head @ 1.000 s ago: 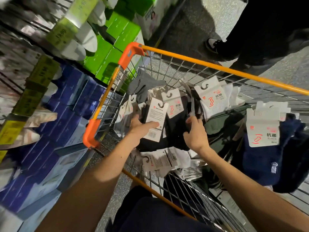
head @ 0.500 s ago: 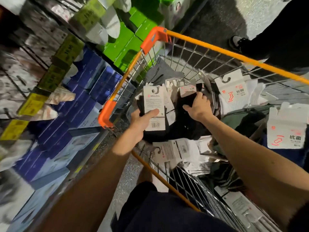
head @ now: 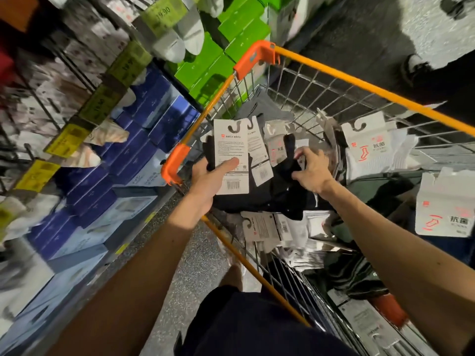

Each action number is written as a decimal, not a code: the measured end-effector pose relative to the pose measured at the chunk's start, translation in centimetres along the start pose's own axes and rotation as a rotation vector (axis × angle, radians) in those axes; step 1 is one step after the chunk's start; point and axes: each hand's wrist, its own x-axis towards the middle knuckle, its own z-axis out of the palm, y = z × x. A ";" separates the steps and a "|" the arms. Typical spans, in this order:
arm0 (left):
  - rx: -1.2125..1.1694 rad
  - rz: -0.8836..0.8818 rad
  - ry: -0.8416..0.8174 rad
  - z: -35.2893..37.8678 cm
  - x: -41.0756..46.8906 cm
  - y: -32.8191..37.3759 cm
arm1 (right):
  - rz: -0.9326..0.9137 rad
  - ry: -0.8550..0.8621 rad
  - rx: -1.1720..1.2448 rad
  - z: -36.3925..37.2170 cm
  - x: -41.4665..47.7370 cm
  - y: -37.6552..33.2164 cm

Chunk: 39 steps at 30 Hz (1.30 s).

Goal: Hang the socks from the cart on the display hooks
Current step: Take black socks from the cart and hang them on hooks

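Pinching a white-carded pack of black socks (head: 231,155) upright above the orange-rimmed wire cart (head: 359,80), the left hand (head: 209,181) sits nearer the yellow-tagged display hooks (head: 68,138) — slot uppermost; the right hand (head: 312,170) clutches loose black socks (head: 282,181).

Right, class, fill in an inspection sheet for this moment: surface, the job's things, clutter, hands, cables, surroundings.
Surface: wire cart with an orange-yellow rim, on speckled floor.
Job's things: black sock pack with a white card, held over the cart; loose black socks; white sock packs; more packs piled below.
Clutter: dark green item under the packs, unclear what.
Hands: left hand grips the black sock pack, thumb on the card; right hand grips the loose black socks.
Cables: nothing seen.
Surroundings: blurred rack with yellow price tags, blue boxes, green boxes.
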 end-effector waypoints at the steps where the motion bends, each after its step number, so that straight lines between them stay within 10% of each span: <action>1: -0.001 0.004 0.005 -0.1 -0.1 0.1 | -0.056 0.012 0.005 0.2 -0.2 -0.1; 5: -0.003 -0.004 0.030 -0.7 -0.4 0.3 | -0.237 0.090 0.185 0.7 -1.1 0.3; 12: -0.047 -0.026 0.053 -0.8 -1.0 -0.1 | 0.044 0.043 0.893 -1.4 -4.1 -1.2; 26: -0.148 -0.025 0.134 -0.8 -1.5 -1.2 | 0.124 0.038 0.247 4.5 -0.3 -5.1; 39: -0.178 0.198 -0.005 -4.6 -14.9 3.5 | -0.144 -0.160 0.988 -3.1 -18.6 -8.9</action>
